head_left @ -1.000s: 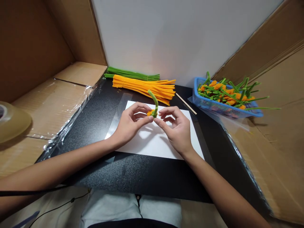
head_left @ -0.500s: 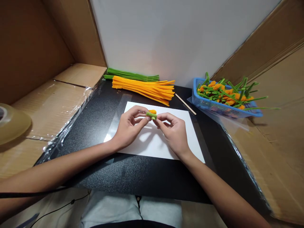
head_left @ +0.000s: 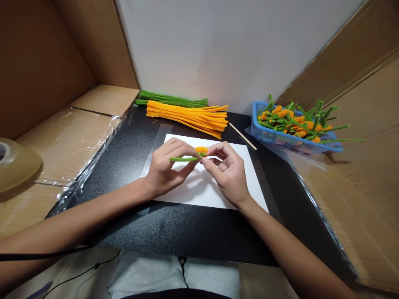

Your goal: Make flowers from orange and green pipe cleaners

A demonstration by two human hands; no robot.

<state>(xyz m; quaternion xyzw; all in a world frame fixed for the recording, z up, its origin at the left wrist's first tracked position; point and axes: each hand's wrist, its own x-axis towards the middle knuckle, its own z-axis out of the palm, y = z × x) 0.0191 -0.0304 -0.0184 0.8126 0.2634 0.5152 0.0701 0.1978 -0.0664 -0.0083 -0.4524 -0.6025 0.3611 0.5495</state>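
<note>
Pipe-cleaner flower (head_left: 201,153): orange chenille bloom on a green chenille stem, held between both hands above the middle of the paper.
Bench: black speckled desk (head_left: 174,228), with cardboard panels (head_left: 59,141) to the left and a white wall (head_left: 233,50) behind.
Far edge: bundle of green chenille stems (head_left: 171,99) lying behind a bundle of orange chenille stems (head_left: 187,118), the two touching or nearly so; thin wooden stick (head_left: 243,136) just right of the orange bundle.
Right of desk: blue plastic basket (head_left: 280,143) heaped with similar orange-and-green flowers (head_left: 289,124).
Far left: roll of clear packing tape (head_left: 18,164), on the cardboard.
Under hands: white paper sheet (head_left: 202,191), flat on the desk.
Left hand (head_left: 165,170): closed, thumb and fingers gripping the green stem (head_left: 183,159).
Right hand (head_left: 229,174): closed to a fingertip pinch at the join of bloom and stem.
Stem lie: roughly level, free end pointing left past the left hand.
Step in hand (judgement): shaping the stem where it meets the bloom.
Next move calls for (judgement): keeping the pinch at the join so the bloom stays seated.
</note>
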